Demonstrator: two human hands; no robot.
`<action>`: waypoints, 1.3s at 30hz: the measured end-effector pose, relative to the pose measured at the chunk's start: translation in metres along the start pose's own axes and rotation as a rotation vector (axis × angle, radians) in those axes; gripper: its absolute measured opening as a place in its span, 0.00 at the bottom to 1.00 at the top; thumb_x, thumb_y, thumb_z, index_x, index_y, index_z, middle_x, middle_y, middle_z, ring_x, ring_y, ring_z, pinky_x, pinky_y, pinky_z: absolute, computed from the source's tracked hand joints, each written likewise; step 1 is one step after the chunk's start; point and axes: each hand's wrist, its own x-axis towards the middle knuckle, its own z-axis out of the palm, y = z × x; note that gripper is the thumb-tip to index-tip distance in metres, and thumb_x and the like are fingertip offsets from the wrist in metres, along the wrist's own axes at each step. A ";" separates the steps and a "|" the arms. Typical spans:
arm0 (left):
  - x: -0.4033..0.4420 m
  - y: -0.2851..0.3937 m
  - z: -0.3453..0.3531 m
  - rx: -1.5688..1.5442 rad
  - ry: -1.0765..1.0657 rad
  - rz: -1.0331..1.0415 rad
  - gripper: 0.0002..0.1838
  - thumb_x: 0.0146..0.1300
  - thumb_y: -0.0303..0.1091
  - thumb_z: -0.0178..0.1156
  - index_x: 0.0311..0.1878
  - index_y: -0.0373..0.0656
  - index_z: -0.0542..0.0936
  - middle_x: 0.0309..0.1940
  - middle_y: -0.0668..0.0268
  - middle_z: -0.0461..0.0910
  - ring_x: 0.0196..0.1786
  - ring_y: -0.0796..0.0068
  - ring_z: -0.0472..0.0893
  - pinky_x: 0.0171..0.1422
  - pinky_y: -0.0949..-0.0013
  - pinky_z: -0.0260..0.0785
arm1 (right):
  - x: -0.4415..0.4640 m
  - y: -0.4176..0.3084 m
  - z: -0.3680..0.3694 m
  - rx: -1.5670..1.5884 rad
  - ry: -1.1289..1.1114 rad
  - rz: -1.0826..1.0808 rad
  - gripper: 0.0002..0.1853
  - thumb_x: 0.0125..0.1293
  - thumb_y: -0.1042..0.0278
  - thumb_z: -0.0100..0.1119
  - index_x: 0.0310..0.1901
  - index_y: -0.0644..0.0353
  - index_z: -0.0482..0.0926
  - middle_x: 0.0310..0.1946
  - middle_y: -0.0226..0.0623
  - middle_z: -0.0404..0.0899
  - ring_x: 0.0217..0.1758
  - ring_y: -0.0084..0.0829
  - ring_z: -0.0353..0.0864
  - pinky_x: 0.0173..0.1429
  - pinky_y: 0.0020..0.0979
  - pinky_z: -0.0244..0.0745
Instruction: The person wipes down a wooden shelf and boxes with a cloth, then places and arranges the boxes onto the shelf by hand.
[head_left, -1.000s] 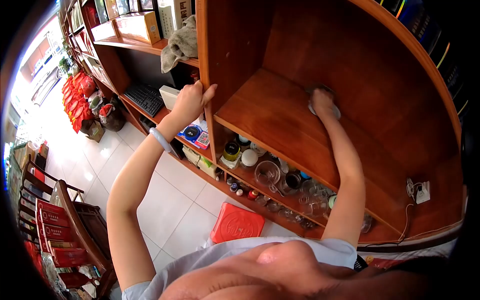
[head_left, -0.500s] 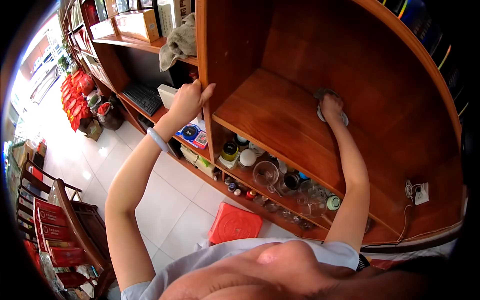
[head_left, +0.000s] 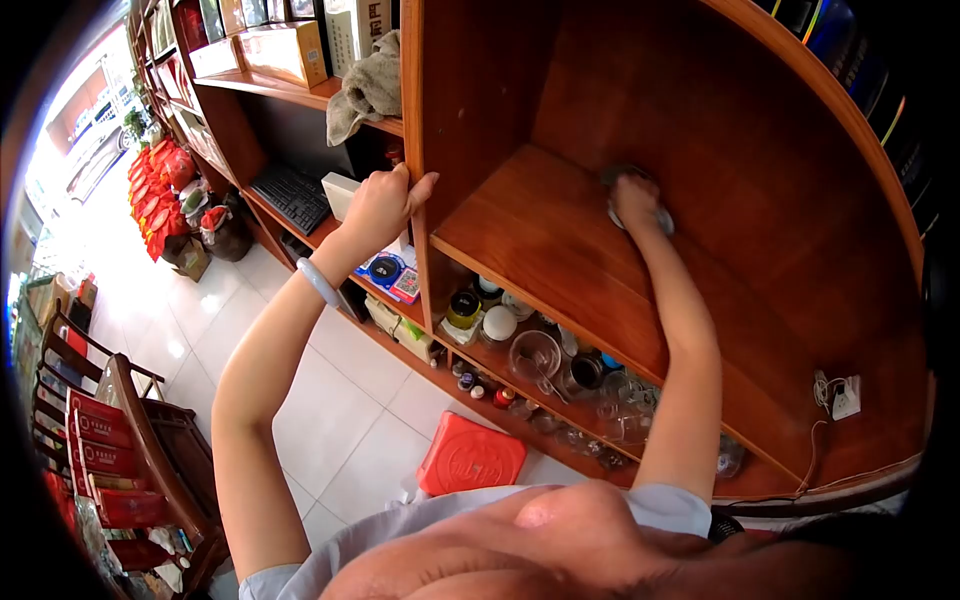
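My right hand (head_left: 635, 200) presses a greyish cloth (head_left: 655, 218) onto the brown wooden shelf board (head_left: 530, 220), near its back edge. Only parts of the cloth show around the hand. My left hand (head_left: 383, 208) is closed around the upright wooden edge (head_left: 414, 130) of the cabinet, with the thumb against the front. A pale bangle (head_left: 320, 282) circles the left wrist. Beyond that hand, a grey towel (head_left: 368, 88) hangs over a higher shelf on the left.
Under the shelf board stand several jars and glasses (head_left: 535, 355). A red plastic stool (head_left: 472, 455) stands on the tiled floor. To the left are a keyboard (head_left: 290, 197), a white box (head_left: 340, 192) and a wooden chair (head_left: 150, 430). A socket with a cable (head_left: 845, 397) is at the right.
My right hand has slid the cloth a little to the left along the shelf board. My left hand keeps its grip on the cabinet edge.
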 end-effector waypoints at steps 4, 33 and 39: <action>0.001 -0.001 0.001 -0.007 0.023 0.012 0.26 0.63 0.49 0.51 0.20 0.33 0.69 0.14 0.49 0.73 0.23 0.47 0.76 0.30 0.56 0.69 | -0.016 0.027 -0.002 -0.078 -0.058 0.054 0.08 0.54 0.65 0.57 0.27 0.58 0.81 0.29 0.42 0.81 0.32 0.38 0.80 0.32 0.37 0.73; 0.000 0.001 0.000 -0.005 0.020 -0.005 0.27 0.64 0.49 0.50 0.21 0.32 0.70 0.15 0.48 0.73 0.25 0.46 0.76 0.32 0.55 0.70 | 0.030 0.013 -0.070 -0.025 0.023 0.115 0.14 0.63 0.65 0.45 0.32 0.58 0.83 0.37 0.40 0.81 0.40 0.38 0.80 0.44 0.38 0.73; 0.000 0.005 0.000 -0.008 0.005 -0.051 0.26 0.63 0.49 0.50 0.22 0.32 0.70 0.18 0.46 0.74 0.27 0.45 0.76 0.33 0.54 0.70 | 0.084 0.130 -0.115 -0.019 0.554 0.398 0.17 0.67 0.57 0.42 0.43 0.56 0.79 0.44 0.43 0.78 0.47 0.37 0.77 0.51 0.40 0.70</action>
